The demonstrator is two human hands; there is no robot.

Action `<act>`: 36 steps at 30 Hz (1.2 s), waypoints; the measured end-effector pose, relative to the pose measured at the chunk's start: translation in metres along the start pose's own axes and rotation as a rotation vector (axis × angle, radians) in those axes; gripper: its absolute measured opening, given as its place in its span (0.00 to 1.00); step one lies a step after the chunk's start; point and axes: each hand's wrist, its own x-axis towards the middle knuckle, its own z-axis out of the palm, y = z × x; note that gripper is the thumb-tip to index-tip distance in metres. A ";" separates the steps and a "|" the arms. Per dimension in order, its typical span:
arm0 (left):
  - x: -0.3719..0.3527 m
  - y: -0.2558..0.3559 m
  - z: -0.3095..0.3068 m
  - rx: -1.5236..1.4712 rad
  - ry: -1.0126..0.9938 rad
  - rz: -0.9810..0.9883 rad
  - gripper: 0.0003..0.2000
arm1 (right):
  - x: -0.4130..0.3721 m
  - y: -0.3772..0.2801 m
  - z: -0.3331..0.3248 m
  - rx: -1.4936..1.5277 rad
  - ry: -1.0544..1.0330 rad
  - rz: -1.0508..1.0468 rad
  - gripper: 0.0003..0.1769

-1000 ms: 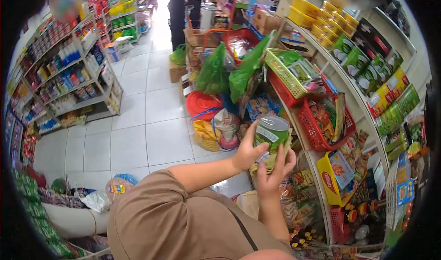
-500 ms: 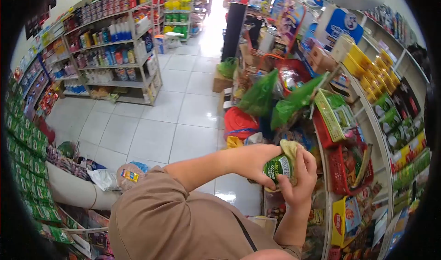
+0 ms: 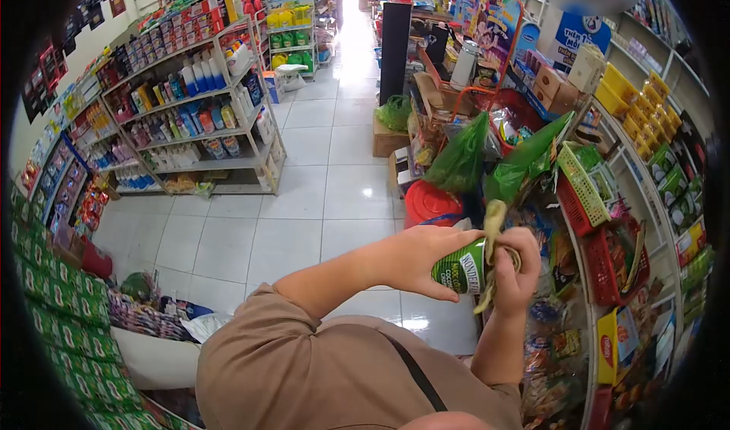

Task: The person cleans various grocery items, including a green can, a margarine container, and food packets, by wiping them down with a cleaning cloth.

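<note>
A green can with a white label, its lettering partly reading coconut, is held tilted on its side in front of my chest. My left hand wraps round the can's body from the left, thumb along the near side. At the can's other end, my right hand grips a yellowish cloth pressed against the can. One end of the cloth sticks up above the fingers, and another hangs below. The can's right end is hidden by cloth and fingers.
Shelves of bottles stand ahead on the left. Close on my right are green plastic bags, a red lidded tub, a light-green basket and a red basket. Green packets hang at left. White floor tiles run between.
My right hand and the cloth have shifted round to the can's right end, showing more of the label. The view has moved, so the surroundings sit differently.
</note>
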 end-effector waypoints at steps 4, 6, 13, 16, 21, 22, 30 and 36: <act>-0.013 -0.007 -0.013 -0.073 0.050 -0.066 0.42 | 0.008 -0.012 0.024 -0.016 -0.151 -0.064 0.07; -0.020 -0.021 -0.013 -0.109 0.127 -0.028 0.42 | 0.011 -0.011 0.023 0.076 -0.290 -0.089 0.07; -0.029 -0.023 -0.020 -0.049 0.103 -0.022 0.42 | 0.024 0.001 0.021 -0.145 -0.429 -0.096 0.05; -0.032 -0.024 -0.006 -0.072 0.008 -0.066 0.42 | 0.020 -0.001 0.036 -0.102 -0.230 -0.104 0.06; -0.023 -0.011 0.023 -0.034 0.212 -0.131 0.41 | 0.024 0.004 -0.002 0.146 -0.516 -0.204 0.07; -0.019 -0.010 0.028 0.022 0.289 -0.110 0.41 | 0.024 0.007 -0.011 0.146 -0.532 -0.222 0.07; 0.006 -0.006 0.100 -0.996 0.752 -0.245 0.49 | -0.023 0.053 -0.027 0.228 -0.067 -0.394 0.18; 0.018 0.011 0.120 -1.197 0.511 -0.334 0.54 | -0.018 0.074 -0.043 0.583 -0.232 0.008 0.33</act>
